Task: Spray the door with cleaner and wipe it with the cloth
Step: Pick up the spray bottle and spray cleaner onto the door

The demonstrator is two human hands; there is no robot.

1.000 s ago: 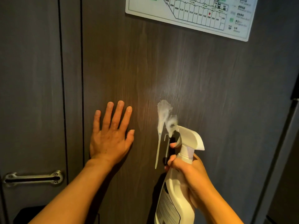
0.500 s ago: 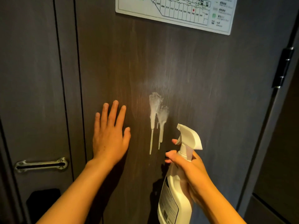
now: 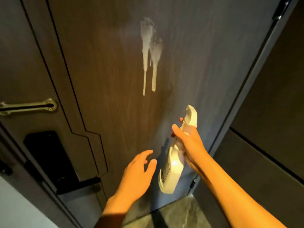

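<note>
A dark wood-grain door [image 3: 107, 79] fills the view. White foam cleaner [image 3: 150, 45] clings to it at upper centre, with two long drips running down. My right hand [image 3: 189, 143] grips a white spray bottle [image 3: 174, 160] by the neck, its nozzle pointing up toward the door, lower than the foam. My left hand [image 3: 139, 171] hovers off the door just left of the bottle, fingers apart and curled, holding nothing. No cloth is in view.
A metal latch bar [image 3: 29, 106] and a black lock panel [image 3: 47, 155] with a lever handle [image 3: 79, 185] sit at the left. The door's hinge edge and frame [image 3: 243, 89] run down the right. Stone floor [image 3: 177, 213] shows below.
My left hand has come off the door and dropped down beside the bottle. The bottle has lowered away from the foam. The view has tilted downward; the drips have run longer.
</note>
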